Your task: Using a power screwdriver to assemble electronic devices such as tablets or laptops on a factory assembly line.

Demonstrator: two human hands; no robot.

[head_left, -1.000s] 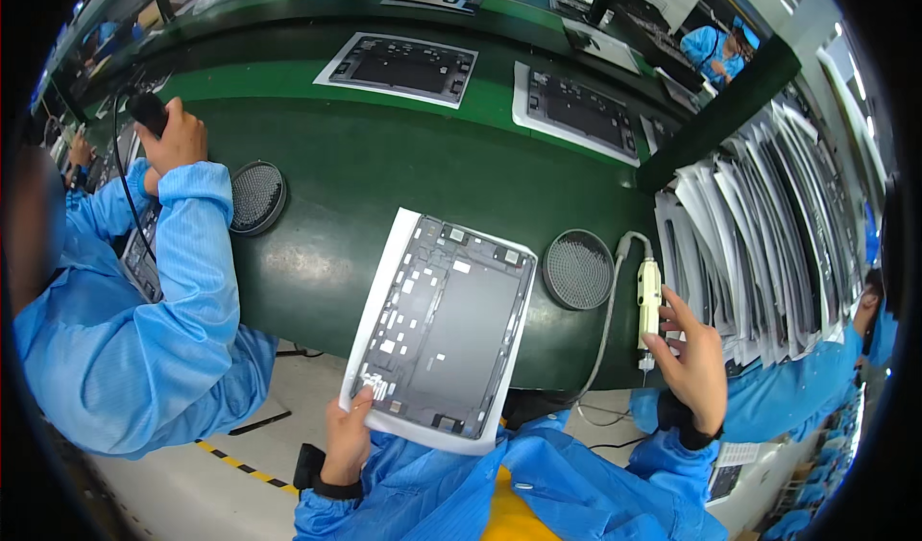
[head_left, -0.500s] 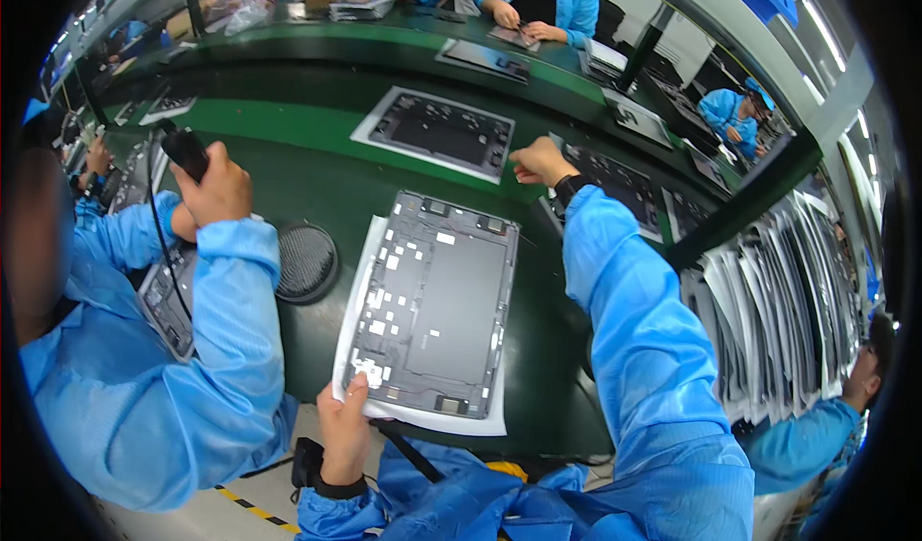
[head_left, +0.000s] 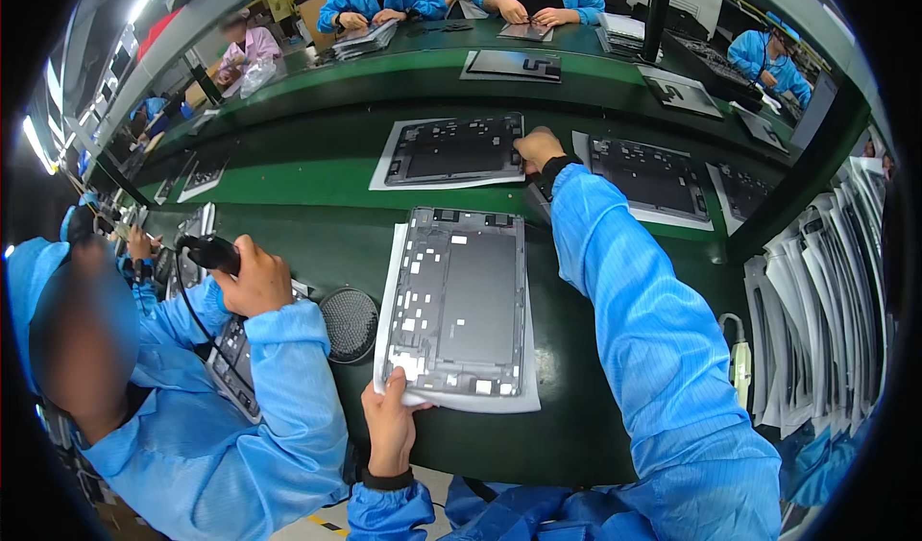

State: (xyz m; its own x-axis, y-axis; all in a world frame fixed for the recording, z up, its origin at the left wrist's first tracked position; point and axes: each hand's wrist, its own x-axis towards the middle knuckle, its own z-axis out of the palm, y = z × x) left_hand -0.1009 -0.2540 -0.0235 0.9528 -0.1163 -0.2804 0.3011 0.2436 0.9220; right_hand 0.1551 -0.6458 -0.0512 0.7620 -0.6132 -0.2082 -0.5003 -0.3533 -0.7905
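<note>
A dark grey tablet back housing (head_left: 480, 301) with small white patches lies over a white foam sheet (head_left: 531, 392) at the near side of the workbench. My left hand (head_left: 390, 426) pinches their lower left corner, thumb on top. Farther off, on the green strip, another tablet housing (head_left: 447, 152) rests at a slant over its own white sheet (head_left: 386, 168). Its right edge is gripped by my right hand (head_left: 540, 147), arm stretched forward; the right edge looks raised off the sheet.
A co-worker's hand (head_left: 257, 277) at left holds a black handheld tool (head_left: 209, 253) with a cable. Between us stands a round black container (head_left: 348, 325). More housings (head_left: 648, 176) lie to the right, by a dark post (head_left: 797, 171) and a rack of upright white sheets (head_left: 826, 301).
My right hand has closed on the far housing's right edge, which has risen and shifted on its sheet. My left hand keeps its hold on the near corner. The whole view has shifted.
</note>
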